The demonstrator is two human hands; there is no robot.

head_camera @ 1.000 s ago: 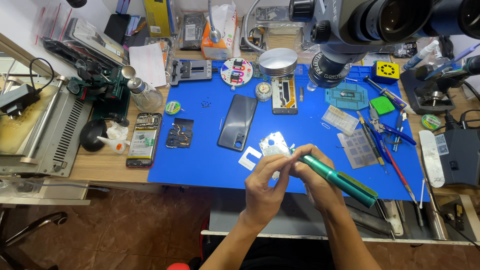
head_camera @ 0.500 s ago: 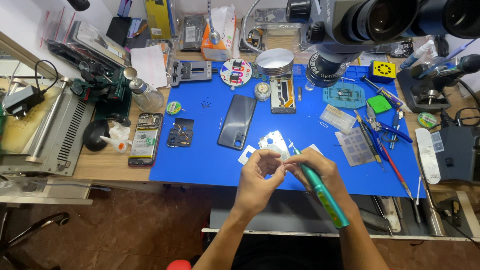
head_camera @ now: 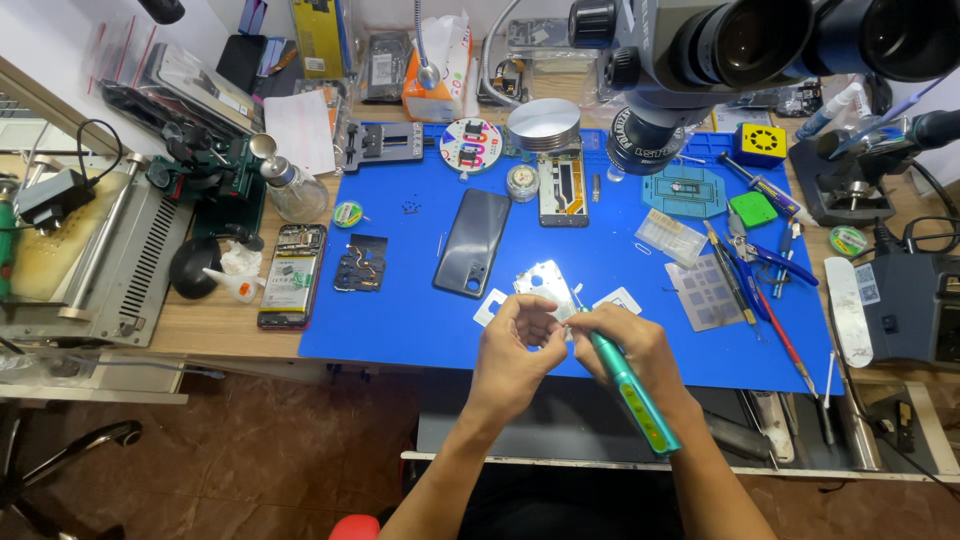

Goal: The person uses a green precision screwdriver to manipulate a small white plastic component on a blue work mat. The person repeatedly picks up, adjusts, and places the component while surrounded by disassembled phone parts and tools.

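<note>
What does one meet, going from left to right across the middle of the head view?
Grey metal machine → opened phone with its insides showing → dark phone back cover → clear plastic box → red-handled tool → white oblong tool → black box-shaped station.

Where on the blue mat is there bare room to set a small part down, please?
The blue mat is bare along its front-left, between the small black board and the left hand. Another bare strip lies between the dark phone back cover and the clear packet. The right edge is crowded with tweezers and cutters.
</note>
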